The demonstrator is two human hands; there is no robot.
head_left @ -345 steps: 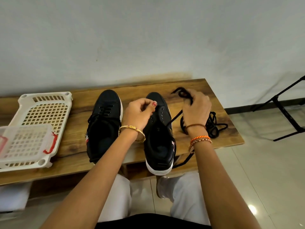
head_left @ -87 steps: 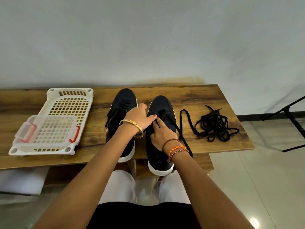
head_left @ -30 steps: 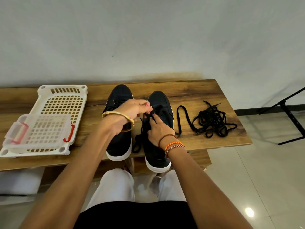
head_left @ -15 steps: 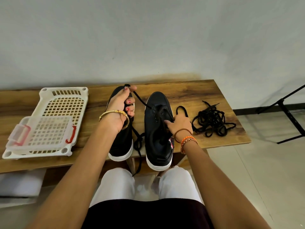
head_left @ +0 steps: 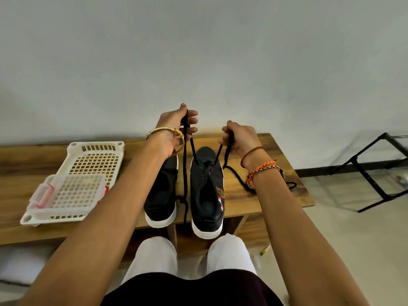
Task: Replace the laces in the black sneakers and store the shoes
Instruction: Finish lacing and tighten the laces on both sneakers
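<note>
Both hands are raised above a wooden bench (head_left: 260,191), each pinching one end of a black lace (head_left: 185,164) threaded through the far eyelets of the right sneaker (head_left: 207,191). The left hand (head_left: 174,127) holds its end high, the slack hanging between the shoes; the right hand (head_left: 240,138) grips the other end. The left sneaker (head_left: 161,195) stands just beside. A white plastic basket (head_left: 88,160) lies at left, a clear lidded box (head_left: 66,195) on it.

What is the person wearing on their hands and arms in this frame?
Both forearms are bare, no sleeves showing. The left hand has red nail polish and a gold bangle. The right hand has a thin brown band and orange braided bracelets.
</note>
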